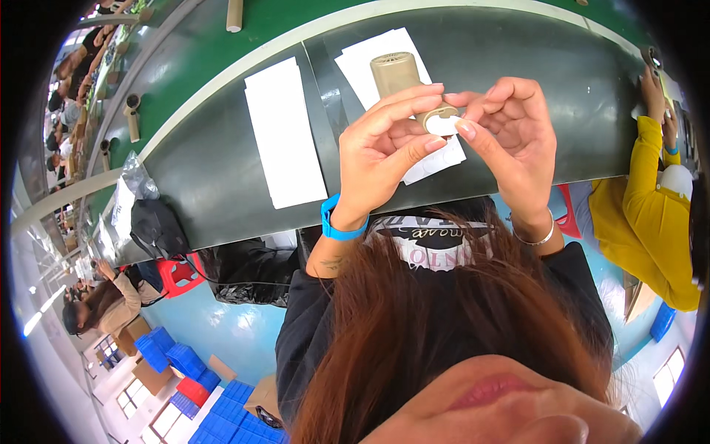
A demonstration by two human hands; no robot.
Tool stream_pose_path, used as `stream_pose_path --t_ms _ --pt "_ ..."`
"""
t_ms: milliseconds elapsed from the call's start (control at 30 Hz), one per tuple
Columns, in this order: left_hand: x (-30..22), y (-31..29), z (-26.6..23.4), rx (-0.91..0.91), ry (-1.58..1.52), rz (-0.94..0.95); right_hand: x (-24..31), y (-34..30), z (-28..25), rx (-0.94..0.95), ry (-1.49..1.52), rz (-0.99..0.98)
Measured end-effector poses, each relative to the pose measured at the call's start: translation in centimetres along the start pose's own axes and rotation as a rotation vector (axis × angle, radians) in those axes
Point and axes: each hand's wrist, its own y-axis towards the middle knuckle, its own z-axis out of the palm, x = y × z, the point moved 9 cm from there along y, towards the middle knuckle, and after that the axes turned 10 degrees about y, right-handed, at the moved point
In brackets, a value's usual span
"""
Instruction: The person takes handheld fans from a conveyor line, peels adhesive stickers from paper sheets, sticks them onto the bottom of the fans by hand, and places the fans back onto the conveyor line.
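Past your hair, your left hand clamps its fingers round the tan case above the paper, likely steadying the white disc for your right hand, whose thumb meets it, though I cannot tell whether those fingers pinch.

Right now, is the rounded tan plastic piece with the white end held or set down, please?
Held: left hand curls around the piece, right hand at its white end.
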Motion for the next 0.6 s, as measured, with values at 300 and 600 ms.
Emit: stream_pose_path --t_ms 300,600 --pt "0.3 1.2 0.0 -0.015 0.016 -0.011 0.0 1.1 -0.4 0.013 -0.018 0.028" --pt "0.6 1.4 0.3 -0.026 -0.008 -0.029 0.0 1.5 -0.8 0.008 -0.027 -0.012"
